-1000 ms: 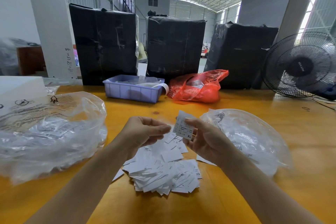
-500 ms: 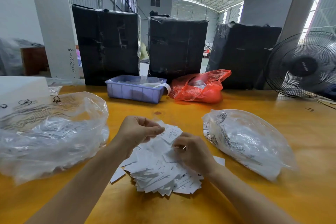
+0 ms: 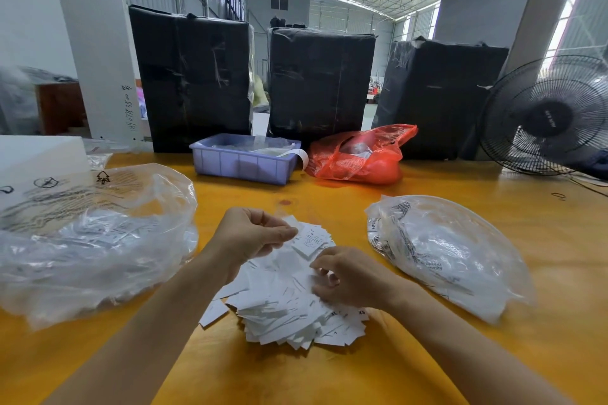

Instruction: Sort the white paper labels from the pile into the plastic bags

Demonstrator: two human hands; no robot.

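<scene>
A heap of white paper labels (image 3: 286,306) lies on the yellow table in front of me. My left hand (image 3: 253,237) hovers over its far side with curled fingers, and its fingertips pinch the edge of a small printed stack of labels (image 3: 309,238). My right hand (image 3: 348,276) rests on the right of the heap, fingers curled down and pinching a label. A clear plastic bag (image 3: 450,253) holding labels lies to the right. A larger, crumpled clear bag (image 3: 92,240) with labels lies to the left.
At the back of the table stand a lilac plastic tray (image 3: 243,163) and a red plastic bag (image 3: 358,154). Behind them are three black-wrapped bales (image 3: 322,82). A black fan (image 3: 549,115) stands at the far right, a white box (image 3: 36,154) at the far left.
My right hand held one XL label up a second ago; it has dropped onto the heap and now picks among the labels. My left hand stayed nearly in place.
</scene>
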